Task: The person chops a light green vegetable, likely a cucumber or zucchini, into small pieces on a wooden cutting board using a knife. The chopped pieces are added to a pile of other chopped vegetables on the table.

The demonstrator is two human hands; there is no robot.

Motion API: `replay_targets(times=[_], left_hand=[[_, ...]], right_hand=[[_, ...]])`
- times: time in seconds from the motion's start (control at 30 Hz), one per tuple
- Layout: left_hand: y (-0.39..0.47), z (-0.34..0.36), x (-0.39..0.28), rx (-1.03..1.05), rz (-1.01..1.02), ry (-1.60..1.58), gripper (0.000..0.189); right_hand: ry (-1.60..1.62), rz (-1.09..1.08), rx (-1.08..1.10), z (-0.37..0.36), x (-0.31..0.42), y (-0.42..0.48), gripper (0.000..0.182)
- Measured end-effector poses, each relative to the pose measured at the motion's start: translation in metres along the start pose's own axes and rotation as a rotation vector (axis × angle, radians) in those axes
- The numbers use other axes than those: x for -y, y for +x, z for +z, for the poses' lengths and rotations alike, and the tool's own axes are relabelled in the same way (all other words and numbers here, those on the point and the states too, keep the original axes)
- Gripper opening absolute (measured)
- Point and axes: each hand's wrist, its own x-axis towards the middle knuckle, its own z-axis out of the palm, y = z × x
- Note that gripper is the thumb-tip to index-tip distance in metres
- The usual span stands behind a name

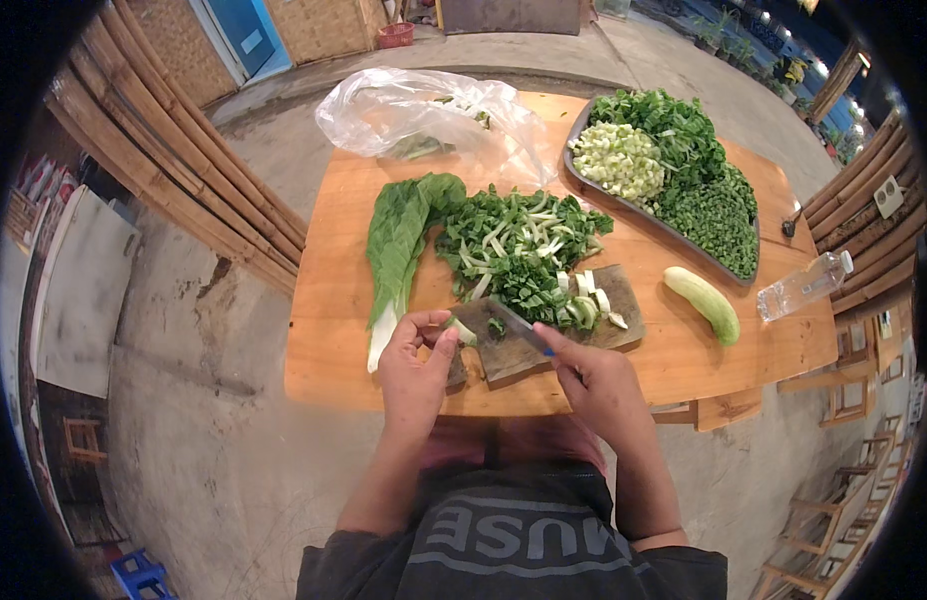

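My left hand (pixel 414 367) is at the near left edge of a worn wooden cutting board (pixel 516 352). Its thumb and forefinger pinch a short piece of pale green stem (pixel 464 332). In my right hand (pixel 598 375) is a knife (pixel 522 327) with a blue handle part, mostly covered by my fingers. The blade points away and left over the board, beside a pile of chopped leafy greens (pixel 527 285). White cut stem pieces (pixel 587 300) sit at the board's right. A whole leafy stalk (pixel 403 255) with a white base lies left of the pile.
A dark tray (pixel 658 231) at the far right holds diced pale vegetable (pixel 617 161), shredded greens (pixel 658 124) and finely chopped greens (pixel 711 217). A pale green cucumber (pixel 702 304) and a clear plastic bottle (pixel 805 286) lie right. A clear plastic bag (pixel 426 112) is at the table's (pixel 336 300) far side.
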Motion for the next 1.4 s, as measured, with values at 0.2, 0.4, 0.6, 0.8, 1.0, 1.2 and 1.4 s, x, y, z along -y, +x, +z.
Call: replay_targets(times=[0.2,0.4,0.6,0.8,1.0,1.2,1.4], left_hand=[[-0.003,0.017,0.000,0.067,-0.010,-0.022,0.017],[0.002,0.032,0.009,0.022,0.311,0.613,0.018],[-0.005,0.034,0.027,-0.106,0.459,0.794,0.017],[-0.007,0.032,0.027,-0.104,0.468,0.787,0.013],[-0.009,0.033,0.026,-0.117,0.479,0.758,0.013],[-0.009,0.033,0.025,-0.109,0.424,0.721,0.012],[-0.009,0.032,0.025,-0.090,0.407,0.682,0.010]], right_hand=[[-0.121,0.015,-0.047,0.009,-0.016,-0.001,0.053],[-0.073,0.037,-0.106,0.000,-0.017,0.006,0.050],[0.055,0.097,-0.099,-0.003,-0.002,-0.004,0.046],[-0.034,-0.010,-0.099,0.017,0.006,-0.021,0.058],[-0.229,-0.100,-0.100,0.031,0.000,-0.021,0.063],[-0.305,-0.105,-0.063,0.033,0.003,-0.019,0.065],[-0.346,-0.116,-0.018,0.033,0.003,-0.019,0.068]])
